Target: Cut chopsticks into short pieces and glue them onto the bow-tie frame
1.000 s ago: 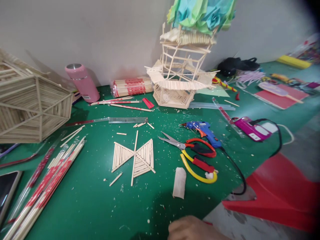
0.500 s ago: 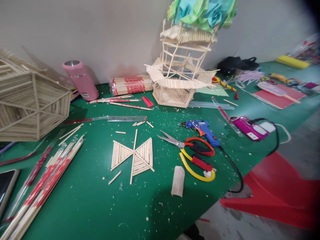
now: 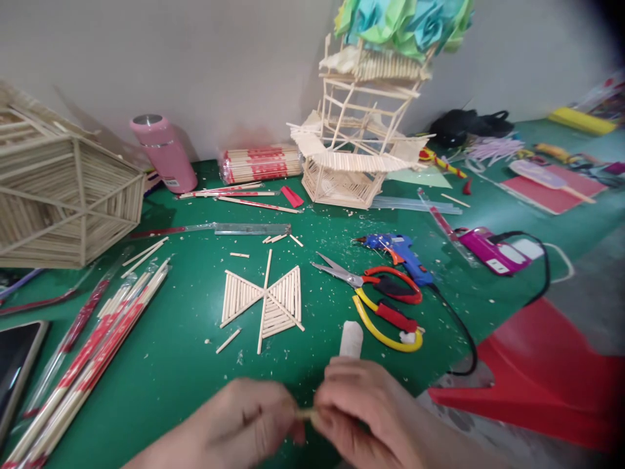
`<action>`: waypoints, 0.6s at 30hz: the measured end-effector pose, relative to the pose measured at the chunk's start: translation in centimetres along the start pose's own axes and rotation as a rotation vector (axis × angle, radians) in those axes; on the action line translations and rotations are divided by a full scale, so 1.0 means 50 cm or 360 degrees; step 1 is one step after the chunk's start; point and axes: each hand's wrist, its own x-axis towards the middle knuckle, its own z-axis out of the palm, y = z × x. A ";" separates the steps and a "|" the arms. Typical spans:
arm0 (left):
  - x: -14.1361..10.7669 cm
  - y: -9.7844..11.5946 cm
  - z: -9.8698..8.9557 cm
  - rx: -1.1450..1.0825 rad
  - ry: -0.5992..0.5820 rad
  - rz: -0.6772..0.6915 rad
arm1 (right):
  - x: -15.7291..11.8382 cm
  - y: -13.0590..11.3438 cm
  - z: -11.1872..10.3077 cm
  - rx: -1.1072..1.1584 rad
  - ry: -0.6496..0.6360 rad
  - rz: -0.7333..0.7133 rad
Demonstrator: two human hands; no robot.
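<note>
Both my left hand [image 3: 249, 420] and my right hand [image 3: 368, 407] are closed at the front of the green table, fingertips close together. Between them they pinch a short wooden stick [image 3: 306, 414], mostly covered by the fingers. Beyond my hands lies a flat wheel-like piece of glued sticks [image 3: 265, 294], with some wedges filled by parallel sticks. A small loose stick [image 3: 228, 341] rests beside it. Partly behind my right hand is a pale, round-ended strip [image 3: 351, 339]. Scissors [image 3: 371, 280] with red and yellow handles lie open to the right, below a blue glue gun [image 3: 398, 251].
A stick tower [image 3: 361, 130] with a paper top stands at the back, a large stick model [image 3: 73, 195] at left. Near the wall are a pink bottle [image 3: 166, 153] and packed sticks [image 3: 261, 164]. More sticks [image 3: 97, 365] and a phone [image 3: 19, 358] lie left; a red chair [image 3: 537, 378] stands right.
Both my hands have come into view from below, holding a short stick between them. The view has shifted slightly; the things on the table lie as before.
</note>
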 end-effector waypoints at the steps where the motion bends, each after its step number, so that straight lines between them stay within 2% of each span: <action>1: 0.011 0.002 -0.004 -0.0069 0.0192 0.0024 | 0.006 -0.007 -0.014 -0.0003 0.0071 0.0087; 3: 0.031 -0.001 0.001 -0.0309 0.0507 0.0153 | 0.010 -0.014 -0.028 0.0082 0.0258 0.0177; 6: 0.056 -0.018 0.032 -0.0558 0.0883 0.0146 | 0.008 -0.009 -0.015 0.0184 0.0593 0.0138; 8: 0.071 -0.029 0.057 -0.0678 0.0924 0.0151 | 0.010 0.000 0.006 0.0213 0.0682 0.0086; 12: 0.098 -0.037 0.091 -0.0897 0.0869 0.0259 | 0.022 0.010 0.040 0.0293 0.0673 0.0074; 15: 0.109 -0.034 0.097 -0.1057 0.0929 0.0352 | 0.025 0.010 0.051 0.0239 0.0754 0.0037; 18: 0.111 -0.029 0.093 -0.1080 0.1009 0.0348 | 0.017 0.017 0.042 0.0089 0.0762 0.0055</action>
